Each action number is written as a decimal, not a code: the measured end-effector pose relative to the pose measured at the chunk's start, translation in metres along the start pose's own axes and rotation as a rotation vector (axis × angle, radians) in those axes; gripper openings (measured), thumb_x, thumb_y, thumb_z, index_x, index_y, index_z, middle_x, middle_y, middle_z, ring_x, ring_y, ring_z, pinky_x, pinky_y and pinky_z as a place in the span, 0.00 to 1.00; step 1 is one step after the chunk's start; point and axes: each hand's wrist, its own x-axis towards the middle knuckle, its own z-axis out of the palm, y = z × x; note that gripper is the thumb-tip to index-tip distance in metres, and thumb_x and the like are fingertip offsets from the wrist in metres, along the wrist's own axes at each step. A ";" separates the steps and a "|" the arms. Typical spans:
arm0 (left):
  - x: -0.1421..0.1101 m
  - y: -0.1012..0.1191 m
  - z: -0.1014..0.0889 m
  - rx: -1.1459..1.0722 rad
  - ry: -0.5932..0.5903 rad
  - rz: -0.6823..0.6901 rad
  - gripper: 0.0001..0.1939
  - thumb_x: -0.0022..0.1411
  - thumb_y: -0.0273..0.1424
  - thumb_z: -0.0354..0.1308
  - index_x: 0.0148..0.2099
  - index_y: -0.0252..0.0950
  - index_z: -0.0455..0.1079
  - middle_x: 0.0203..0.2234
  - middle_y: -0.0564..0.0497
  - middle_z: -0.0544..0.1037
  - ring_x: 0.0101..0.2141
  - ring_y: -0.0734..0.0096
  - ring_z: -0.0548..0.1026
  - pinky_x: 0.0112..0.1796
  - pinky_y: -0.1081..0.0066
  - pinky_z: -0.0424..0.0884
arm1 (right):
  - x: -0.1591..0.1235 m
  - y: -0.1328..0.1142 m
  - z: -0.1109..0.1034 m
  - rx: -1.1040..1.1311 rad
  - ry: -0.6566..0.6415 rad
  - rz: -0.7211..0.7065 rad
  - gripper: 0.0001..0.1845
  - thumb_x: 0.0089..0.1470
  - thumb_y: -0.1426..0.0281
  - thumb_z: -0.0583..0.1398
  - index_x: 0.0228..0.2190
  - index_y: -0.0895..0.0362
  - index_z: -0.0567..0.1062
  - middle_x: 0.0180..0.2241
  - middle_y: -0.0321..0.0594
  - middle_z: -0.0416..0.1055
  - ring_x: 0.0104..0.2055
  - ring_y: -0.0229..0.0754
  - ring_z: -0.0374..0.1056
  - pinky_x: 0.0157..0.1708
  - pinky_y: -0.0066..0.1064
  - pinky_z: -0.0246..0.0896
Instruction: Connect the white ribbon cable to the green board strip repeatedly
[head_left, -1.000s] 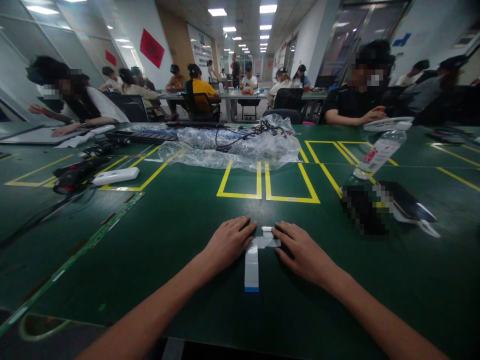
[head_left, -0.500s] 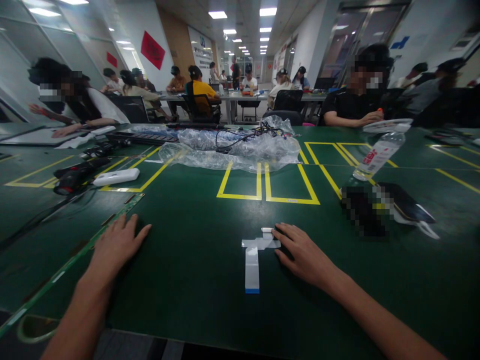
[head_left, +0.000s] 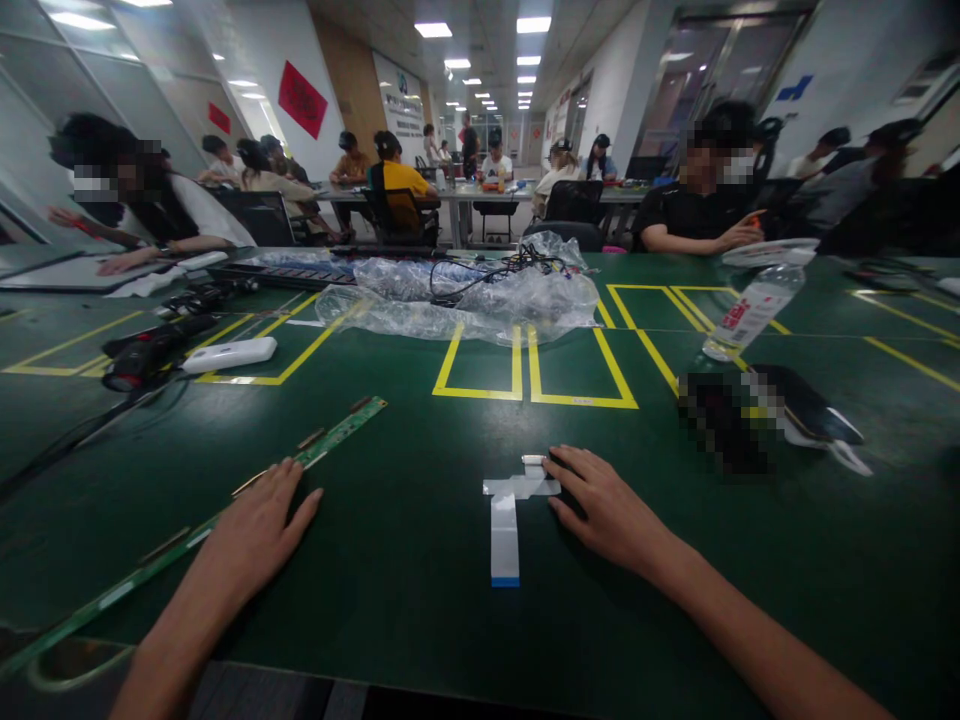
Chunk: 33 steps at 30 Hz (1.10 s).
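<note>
My left hand lies palm down across a long, narrow green circuit board, thumb held apart to the right. The board runs slantwise from the lower left table edge to beyond my fingertips; my hand and wrist cover part of its middle. Stretched fingers of my right hand rest at the right side of a white flat ribbon cable. This cable is bent in a T-like shape, with a blue tip at its near end and a small metallic connector at its far end by my index finger.
Crumpled clear plastic wrap with black wires lies at the back middle. A tilted water bottle and a phone are on the right. A white device lies left. Yellow tape marks the green table. Co-workers sit beyond.
My left hand and the circuit board have shifted right across the table, and more of the board's far end shows. My right hand and the ribbon cable have stayed in place.
</note>
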 end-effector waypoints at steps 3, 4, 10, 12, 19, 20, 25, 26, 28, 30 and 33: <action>0.002 0.053 -0.013 -0.080 -0.023 0.258 0.35 0.71 0.46 0.41 0.69 0.27 0.59 0.67 0.37 0.60 0.67 0.51 0.59 0.65 0.50 0.56 | 0.000 -0.001 -0.002 -0.009 -0.006 0.008 0.28 0.64 0.63 0.57 0.63 0.55 0.65 0.66 0.50 0.60 0.68 0.55 0.55 0.65 0.57 0.52; 0.005 0.072 -0.018 -0.100 -0.031 0.344 0.33 0.72 0.46 0.41 0.70 0.30 0.58 0.68 0.39 0.58 0.67 0.53 0.58 0.65 0.50 0.56 | 0.000 -0.001 -0.003 -0.010 -0.007 0.007 0.28 0.64 0.63 0.57 0.63 0.55 0.65 0.66 0.51 0.60 0.68 0.55 0.55 0.65 0.56 0.52; 0.035 0.175 -0.037 -0.160 -0.095 0.674 0.34 0.73 0.48 0.43 0.72 0.32 0.53 0.69 0.37 0.55 0.68 0.51 0.55 0.64 0.48 0.58 | 0.000 -0.002 -0.004 -0.005 0.030 0.000 0.27 0.63 0.64 0.58 0.62 0.55 0.68 0.66 0.52 0.59 0.68 0.56 0.53 0.64 0.57 0.52; 0.041 0.198 -0.038 -0.167 -0.099 0.744 0.35 0.73 0.49 0.42 0.72 0.32 0.52 0.69 0.37 0.54 0.68 0.51 0.55 0.64 0.48 0.57 | 0.001 -0.002 -0.003 -0.011 0.040 -0.005 0.27 0.62 0.64 0.59 0.61 0.56 0.69 0.66 0.52 0.58 0.69 0.57 0.52 0.65 0.57 0.51; 0.044 0.220 -0.033 -0.191 -0.022 0.874 0.34 0.73 0.48 0.45 0.71 0.32 0.53 0.68 0.37 0.57 0.68 0.52 0.56 0.64 0.51 0.56 | 0.002 -0.001 -0.002 0.037 0.022 -0.015 0.27 0.63 0.63 0.58 0.61 0.57 0.68 0.66 0.52 0.60 0.69 0.56 0.52 0.66 0.58 0.48; 0.045 0.219 -0.032 -0.195 -0.017 0.881 0.34 0.73 0.48 0.44 0.71 0.33 0.53 0.69 0.37 0.56 0.68 0.52 0.56 0.64 0.51 0.55 | 0.002 -0.001 -0.002 0.046 0.020 -0.012 0.27 0.63 0.63 0.57 0.61 0.57 0.68 0.66 0.52 0.60 0.69 0.56 0.53 0.66 0.57 0.49; 0.044 0.214 -0.031 -0.203 0.031 0.916 0.30 0.73 0.45 0.47 0.70 0.35 0.55 0.67 0.38 0.60 0.67 0.53 0.59 0.63 0.52 0.58 | 0.001 0.000 0.000 0.058 0.025 -0.002 0.27 0.63 0.63 0.57 0.62 0.55 0.68 0.66 0.50 0.60 0.68 0.56 0.53 0.65 0.57 0.52; 0.043 0.215 -0.032 -0.204 0.047 0.921 0.29 0.73 0.43 0.47 0.69 0.35 0.57 0.66 0.38 0.63 0.65 0.53 0.61 0.63 0.52 0.60 | 0.001 0.000 0.000 0.055 0.026 -0.002 0.27 0.63 0.63 0.57 0.62 0.55 0.68 0.66 0.50 0.60 0.68 0.56 0.54 0.65 0.56 0.52; 0.041 0.217 -0.035 -0.209 0.074 0.930 0.25 0.73 0.41 0.48 0.66 0.35 0.63 0.63 0.39 0.68 0.62 0.53 0.66 0.61 0.54 0.63 | 0.001 0.000 0.000 0.049 0.025 -0.002 0.27 0.63 0.63 0.57 0.62 0.55 0.67 0.66 0.50 0.60 0.68 0.55 0.54 0.65 0.55 0.53; 0.038 0.219 -0.038 -0.215 0.087 0.936 0.22 0.73 0.39 0.49 0.63 0.35 0.66 0.61 0.40 0.70 0.60 0.54 0.69 0.59 0.55 0.66 | 0.001 0.001 0.000 0.046 0.025 -0.003 0.27 0.63 0.63 0.57 0.62 0.56 0.67 0.66 0.50 0.60 0.68 0.55 0.54 0.65 0.55 0.53; 0.036 0.221 -0.039 -0.217 0.074 0.936 0.23 0.73 0.39 0.48 0.64 0.35 0.66 0.61 0.39 0.69 0.60 0.53 0.68 0.58 0.53 0.67 | 0.001 0.001 0.000 0.040 0.020 -0.004 0.28 0.64 0.62 0.57 0.62 0.56 0.67 0.66 0.50 0.60 0.68 0.56 0.54 0.65 0.55 0.53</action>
